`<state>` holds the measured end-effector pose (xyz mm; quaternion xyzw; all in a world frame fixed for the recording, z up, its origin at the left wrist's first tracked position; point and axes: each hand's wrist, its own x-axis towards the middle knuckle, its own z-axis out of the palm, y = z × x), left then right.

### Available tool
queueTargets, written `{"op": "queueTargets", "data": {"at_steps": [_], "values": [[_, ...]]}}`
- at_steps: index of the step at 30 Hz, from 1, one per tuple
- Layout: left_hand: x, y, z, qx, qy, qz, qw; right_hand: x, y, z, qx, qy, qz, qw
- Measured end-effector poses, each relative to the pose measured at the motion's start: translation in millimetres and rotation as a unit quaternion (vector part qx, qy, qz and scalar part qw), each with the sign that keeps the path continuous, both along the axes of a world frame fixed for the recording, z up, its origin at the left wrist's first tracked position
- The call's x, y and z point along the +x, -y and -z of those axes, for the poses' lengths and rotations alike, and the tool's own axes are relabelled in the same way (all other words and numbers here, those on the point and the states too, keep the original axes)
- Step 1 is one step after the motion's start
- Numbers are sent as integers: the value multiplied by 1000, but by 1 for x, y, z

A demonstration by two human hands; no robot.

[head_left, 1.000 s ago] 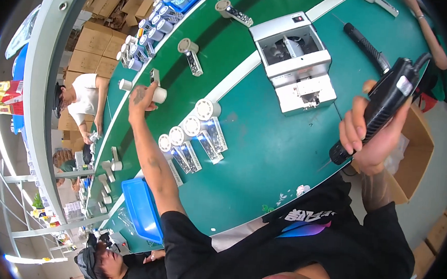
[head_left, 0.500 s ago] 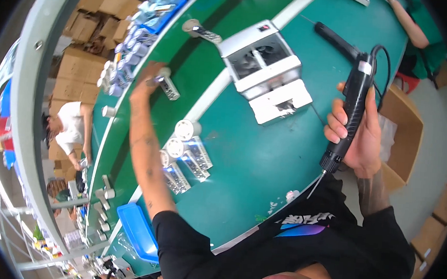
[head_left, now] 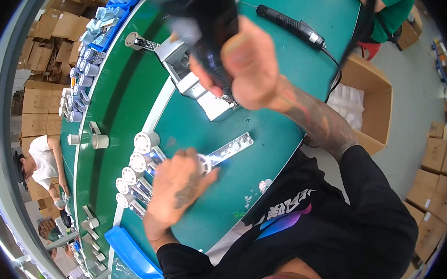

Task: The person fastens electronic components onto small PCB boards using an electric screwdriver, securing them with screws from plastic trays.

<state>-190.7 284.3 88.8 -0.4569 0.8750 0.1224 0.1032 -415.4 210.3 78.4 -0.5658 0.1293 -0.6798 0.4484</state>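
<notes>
My left hand (head_left: pixel 179 185) rests on the green table (head_left: pixel 285 76), fingers closed on a silver metal part with a white round end (head_left: pixel 228 151) that lies flat. My right hand (head_left: pixel 244 63) is raised close to the camera and grips a black electric screwdriver (head_left: pixel 210 29), blurred, above a grey metal fixture (head_left: pixel 196 83). A row of similar silver parts with white caps (head_left: pixel 136 167) lies just left of my left hand.
A second black screwdriver (head_left: pixel 291 25) with a cable lies at the far side of the table. An open cardboard box (head_left: pixel 368 105) stands to the right. A blue tray (head_left: pixel 130 252) sits at the near left. More parts ride the conveyor belt (head_left: pixel 112 95). Another person (head_left: pixel 40 160) works at far left.
My left hand pulled back from the belt and now holds a silver part on the table. My right hand swung the screwdriver from the right up toward the middle, over the fixture.
</notes>
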Motion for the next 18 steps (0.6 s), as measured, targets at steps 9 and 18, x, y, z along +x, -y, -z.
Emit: {"op": "queueTargets", "data": {"at_steps": [9,18], "values": [[-10,-9,45,-64,-46,-39,996,10,-18,11,40,-103,20,994],[-13,-8,49,-68,-24,-52,996,6,-29,27,108,-97,53,988]]}}
